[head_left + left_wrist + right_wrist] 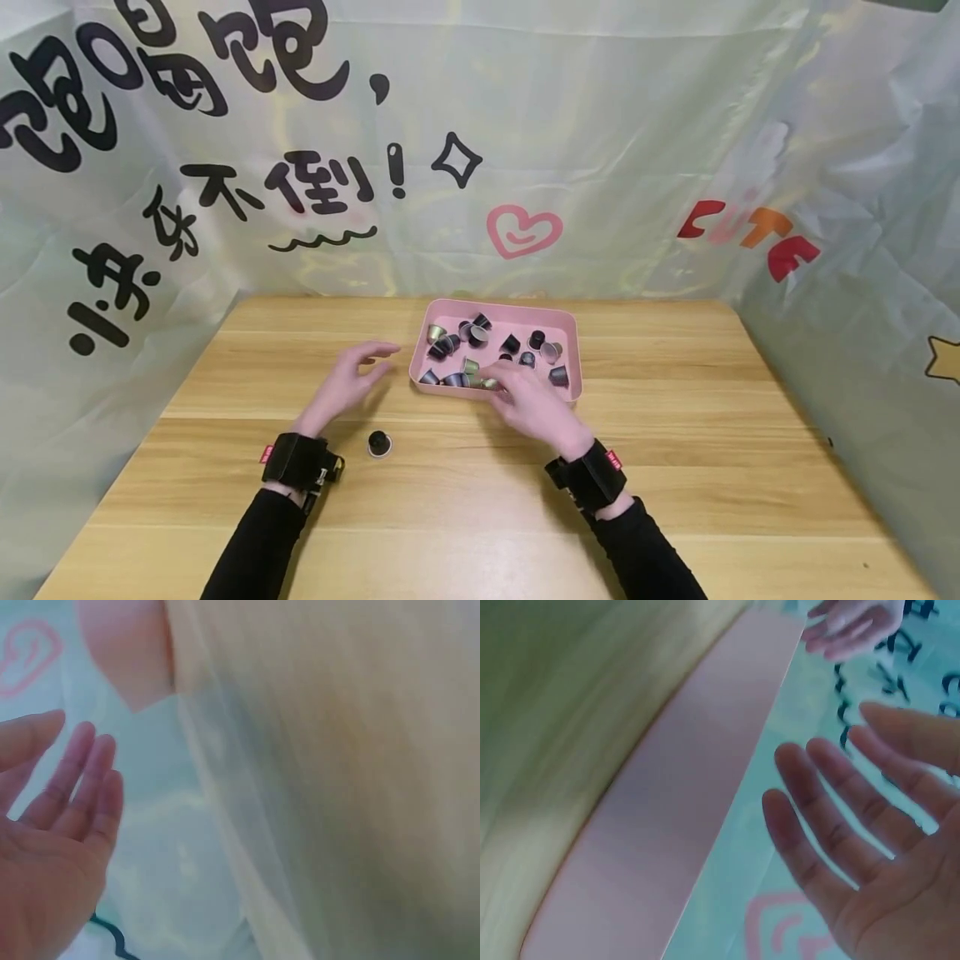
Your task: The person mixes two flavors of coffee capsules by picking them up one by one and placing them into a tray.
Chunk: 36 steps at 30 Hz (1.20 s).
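Note:
A pink tray (566, 333) on the table holds several small coffee capsules (478, 336), dark, silver, green and blue. My right hand (536, 404) hovers at the tray's front rim, fingers over the capsules near that side. In the right wrist view its fingers (817, 802) are spread and relaxed beside the tray's outer wall (660, 765), with nothing in them. Left of the tray, my left hand (348, 379) is held above the table with loosely bent fingers, apart from the tray and holding nothing. One black capsule (379, 443) stands on the wood near the left wrist.
The wooden table (450, 517) runs back to a pale printed cloth (637, 125) with black lettering and a pink heart. More of this cloth hangs along both sides. Black bands (300, 461) with cameras sit on the wrists.

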{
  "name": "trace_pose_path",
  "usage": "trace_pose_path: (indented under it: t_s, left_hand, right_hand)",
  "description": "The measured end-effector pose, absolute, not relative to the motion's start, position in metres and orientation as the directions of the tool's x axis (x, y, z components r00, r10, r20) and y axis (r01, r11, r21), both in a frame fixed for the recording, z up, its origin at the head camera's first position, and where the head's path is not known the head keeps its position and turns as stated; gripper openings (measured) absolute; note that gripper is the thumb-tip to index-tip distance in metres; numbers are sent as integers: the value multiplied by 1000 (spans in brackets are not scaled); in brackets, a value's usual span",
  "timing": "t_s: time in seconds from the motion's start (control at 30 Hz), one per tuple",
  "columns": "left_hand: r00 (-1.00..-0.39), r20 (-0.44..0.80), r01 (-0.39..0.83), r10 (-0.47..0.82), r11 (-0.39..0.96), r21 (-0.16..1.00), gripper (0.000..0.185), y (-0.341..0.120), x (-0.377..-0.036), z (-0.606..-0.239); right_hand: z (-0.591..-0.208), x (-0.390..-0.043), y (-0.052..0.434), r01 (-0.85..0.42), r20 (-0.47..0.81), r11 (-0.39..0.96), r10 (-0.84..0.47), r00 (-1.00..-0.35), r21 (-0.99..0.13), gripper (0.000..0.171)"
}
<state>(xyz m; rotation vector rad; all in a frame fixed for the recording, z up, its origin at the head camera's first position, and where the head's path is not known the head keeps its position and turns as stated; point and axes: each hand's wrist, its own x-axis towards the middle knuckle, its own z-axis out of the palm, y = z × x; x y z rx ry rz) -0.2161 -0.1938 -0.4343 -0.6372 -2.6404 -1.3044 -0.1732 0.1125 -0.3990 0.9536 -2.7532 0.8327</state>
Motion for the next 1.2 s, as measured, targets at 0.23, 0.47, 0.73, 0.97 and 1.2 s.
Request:
trace_pose_path:
  t_s: [0.23, 0.47, 0.73, 0.97, 1.2]
  left_hand:
    - [-935, 264, 352, 237, 527, 773, 33, -209, -208, -434]
    - [-949, 256, 314, 182, 521, 793, 32, -214, -203, -435]
    - [-954, 239, 298, 180, 498, 814, 32, -212, -201, -435]
    - [-958, 219, 283, 185, 491, 824, 32, -212, -197, -434]
    - [-956, 220, 289, 196, 489, 823, 32, -211, -198, -433]
  right_hand:
    - [-408, -156, 69, -710, 180, 586, -708, -683, -390, 34]
    - [-419, -146, 33, -780, 116, 571, -783, -611, -255, 45]
    - [-427, -143, 4, -835, 56, 538, -836, -546, -116, 53]
    - [-428, -143, -9, -856, 28, 513, -857, -515, -61, 44]
    - [-425, -144, -13, -843, 46, 531, -843, -536, -86, 35]
